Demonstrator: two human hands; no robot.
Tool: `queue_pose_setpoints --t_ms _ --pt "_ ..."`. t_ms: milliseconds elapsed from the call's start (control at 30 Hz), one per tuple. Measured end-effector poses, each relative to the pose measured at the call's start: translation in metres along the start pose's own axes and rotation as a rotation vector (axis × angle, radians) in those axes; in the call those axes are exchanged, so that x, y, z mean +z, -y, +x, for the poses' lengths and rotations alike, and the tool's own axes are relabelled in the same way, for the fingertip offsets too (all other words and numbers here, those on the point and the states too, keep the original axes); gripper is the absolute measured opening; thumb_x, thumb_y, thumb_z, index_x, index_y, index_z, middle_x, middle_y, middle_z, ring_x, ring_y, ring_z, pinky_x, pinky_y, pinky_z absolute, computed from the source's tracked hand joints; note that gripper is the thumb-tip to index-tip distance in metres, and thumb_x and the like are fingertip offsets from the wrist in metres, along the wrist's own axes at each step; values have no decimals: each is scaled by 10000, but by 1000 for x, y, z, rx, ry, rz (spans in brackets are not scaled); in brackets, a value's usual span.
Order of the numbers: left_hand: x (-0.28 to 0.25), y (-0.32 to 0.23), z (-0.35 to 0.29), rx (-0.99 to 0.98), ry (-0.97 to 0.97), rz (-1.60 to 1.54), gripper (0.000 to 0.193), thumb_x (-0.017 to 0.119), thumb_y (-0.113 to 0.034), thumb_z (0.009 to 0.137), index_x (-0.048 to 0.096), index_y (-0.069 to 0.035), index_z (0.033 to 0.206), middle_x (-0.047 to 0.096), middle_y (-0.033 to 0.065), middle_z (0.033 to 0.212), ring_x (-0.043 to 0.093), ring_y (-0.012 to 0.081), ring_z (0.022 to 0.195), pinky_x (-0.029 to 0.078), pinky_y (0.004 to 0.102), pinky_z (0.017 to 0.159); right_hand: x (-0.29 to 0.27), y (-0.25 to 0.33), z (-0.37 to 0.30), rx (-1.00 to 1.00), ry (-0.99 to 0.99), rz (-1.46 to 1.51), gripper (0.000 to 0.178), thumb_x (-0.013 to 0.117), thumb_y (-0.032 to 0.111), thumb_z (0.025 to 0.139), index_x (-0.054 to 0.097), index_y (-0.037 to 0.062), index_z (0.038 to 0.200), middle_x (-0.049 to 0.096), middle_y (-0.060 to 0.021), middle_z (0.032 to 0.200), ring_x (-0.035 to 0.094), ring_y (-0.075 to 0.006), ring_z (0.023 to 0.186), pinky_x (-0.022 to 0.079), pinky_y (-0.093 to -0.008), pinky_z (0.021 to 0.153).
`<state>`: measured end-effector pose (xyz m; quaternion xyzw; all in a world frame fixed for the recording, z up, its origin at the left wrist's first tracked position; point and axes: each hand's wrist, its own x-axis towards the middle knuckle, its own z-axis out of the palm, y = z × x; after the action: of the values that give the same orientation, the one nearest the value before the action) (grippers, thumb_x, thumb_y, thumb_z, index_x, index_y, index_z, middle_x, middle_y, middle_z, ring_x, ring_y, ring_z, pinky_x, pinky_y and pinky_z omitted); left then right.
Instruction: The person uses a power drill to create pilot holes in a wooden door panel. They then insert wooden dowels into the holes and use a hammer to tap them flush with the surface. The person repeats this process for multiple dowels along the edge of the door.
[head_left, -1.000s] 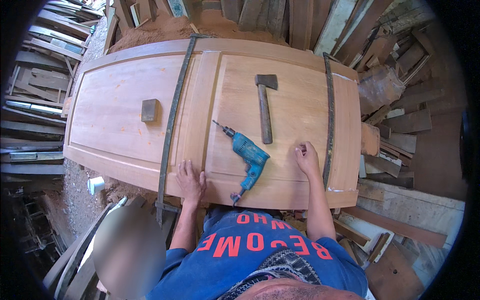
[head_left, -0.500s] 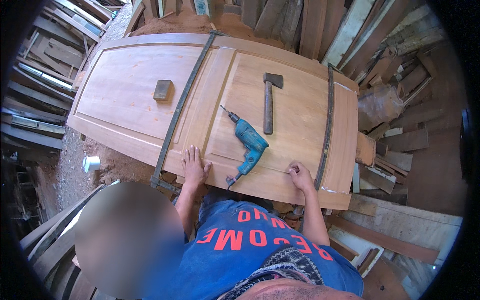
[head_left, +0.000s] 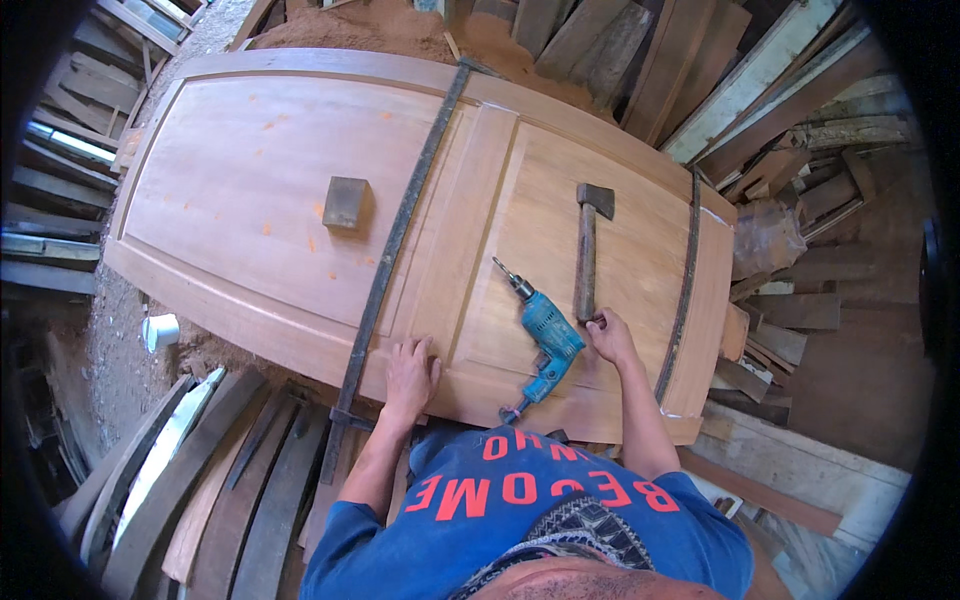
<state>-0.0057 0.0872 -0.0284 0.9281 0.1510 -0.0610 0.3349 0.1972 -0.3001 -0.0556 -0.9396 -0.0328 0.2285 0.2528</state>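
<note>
Pale tan wood makes up the broad panelled door (head_left: 458,230) lying before the person, smooth and lightly grained, its left panel (head_left: 240,150) flecked with orange marks. Two dark metal bars (head_left: 386,268) cross it from near to far. On the right panel (head_left: 635,265) lie a blue drill (head_left: 552,335) (scuffed and dusty, its bit pointing far left) and, farther right, a hatchet (head_left: 587,250) with a dark head at the far end of a worn handle. The left hand (head_left: 412,382) rests on the near frame, fingers loosely spread, gripping nothing. The right hand (head_left: 612,338) curls narrowly just beside the handle's near end; whether it holds it, I cannot tell.
</note>
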Motion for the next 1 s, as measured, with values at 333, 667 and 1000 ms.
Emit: queue_pose_setpoints --t_ms 333,667,1000 --pt "-9 17 43 71 -20 -171 363 683 -83 884 627 -16 1236 634 221 1110 602 416 1071 498 493 943 7 14 8 152 37 96 413 726 236 870 585 -8 1171 686 -142 919 676 -258 825 555 -388 758" --pt "11 22 64 23 3 -66 350 709 -92 862 607 -27 1190 626 214 1057 619 416 1011 509 501 875 5 -38 -43 79 -266 207 301 701 57 896 611 0 1178 695 -159 959 698 -248 852 567 -369 780" --pt "30 -13 30 -45 -57 51 419 722 -118 862 601 3 1244 621 210 1127 607 374 1062 503 473 924 -17 -106 -119 105 -360 295 79 664 30 890 624 -10 945 658 -158 905 674 -269 806 542 -378 759"
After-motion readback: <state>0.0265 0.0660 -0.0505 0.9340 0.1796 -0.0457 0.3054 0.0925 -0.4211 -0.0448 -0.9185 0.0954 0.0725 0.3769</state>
